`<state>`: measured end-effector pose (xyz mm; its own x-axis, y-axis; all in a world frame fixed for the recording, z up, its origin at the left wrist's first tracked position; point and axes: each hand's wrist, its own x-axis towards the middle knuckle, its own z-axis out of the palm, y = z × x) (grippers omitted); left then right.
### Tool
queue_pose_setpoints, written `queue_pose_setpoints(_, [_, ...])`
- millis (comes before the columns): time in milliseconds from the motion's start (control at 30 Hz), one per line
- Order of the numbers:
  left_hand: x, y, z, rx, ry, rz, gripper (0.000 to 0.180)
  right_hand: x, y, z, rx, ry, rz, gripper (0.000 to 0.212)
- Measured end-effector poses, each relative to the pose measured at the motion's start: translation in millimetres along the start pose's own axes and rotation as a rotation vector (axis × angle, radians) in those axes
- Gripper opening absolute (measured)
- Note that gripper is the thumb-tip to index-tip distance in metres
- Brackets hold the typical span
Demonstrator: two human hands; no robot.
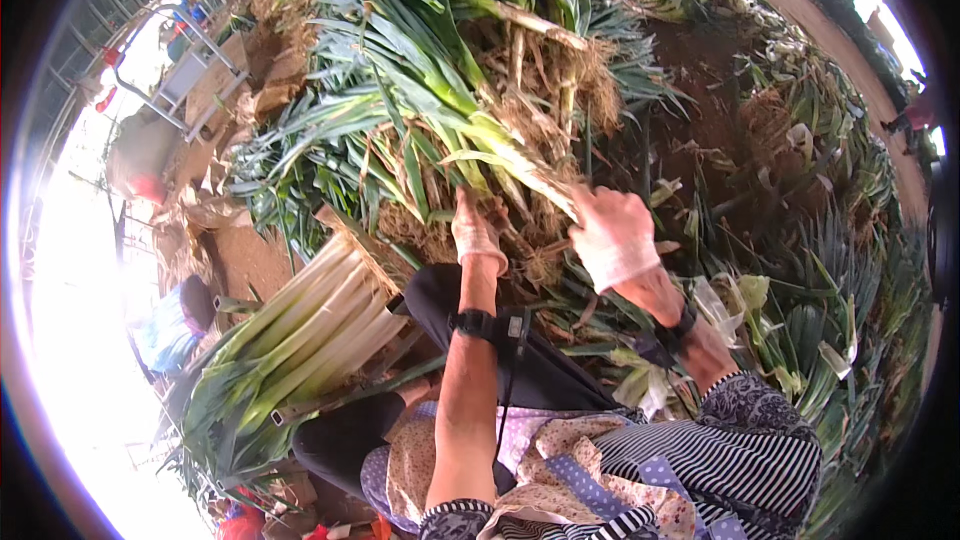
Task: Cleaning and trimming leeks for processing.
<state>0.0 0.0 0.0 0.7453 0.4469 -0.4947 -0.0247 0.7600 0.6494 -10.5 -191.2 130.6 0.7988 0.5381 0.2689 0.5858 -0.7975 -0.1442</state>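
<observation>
While the right hand [614,238] has its fingers closed on the lower end of a leek [490,130], the left hand [475,233] sits curled by roots [410,225], its hold unclear; untrimmed leeks [345,125] crowd behind, trimmed leeks [310,320] lie left.

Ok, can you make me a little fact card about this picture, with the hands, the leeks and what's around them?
Left hand: the left hand is down among leeks; its grip is partly hidden
Right hand: the right hand holds the pale lower end of a long leek
Ahead: a leek heap with green leaves and shaggy brown roots
Left side: a neat leek bundle, pale stems toward the hands
Wrists: a black band on each
</observation>
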Motion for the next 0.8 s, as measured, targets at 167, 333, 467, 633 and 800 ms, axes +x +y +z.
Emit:
queue_pose_setpoints(167, [-3,-14,12,0.118,-0.257,-0.051,0.085,-61,9,-21,-0.138,0.147,0.002,0.035])
queue_pose_setpoints(333, [-6,-29,25,-0.156,-0.205,-0.159,0.053,-105,10,-10,-0.166,0.202,-0.017,0.042])
queue_pose_setpoints(467, [-8,-30,18,-0.074,-0.121,-0.100,0.040,-109,7,7,0.184,-0.096,0.475,0.049])
queue_pose_setpoints(633, [-37,-45,21,0.291,-0.115,-0.332,0.019,-77,36,-4,1.159,-0.461,1.038,0.043])
queue_pose_setpoints(800, [-38,-55,20,0.396,-0.086,-0.573,0.042,-78,70,56,1.762,-0.322,1.003,0.035])
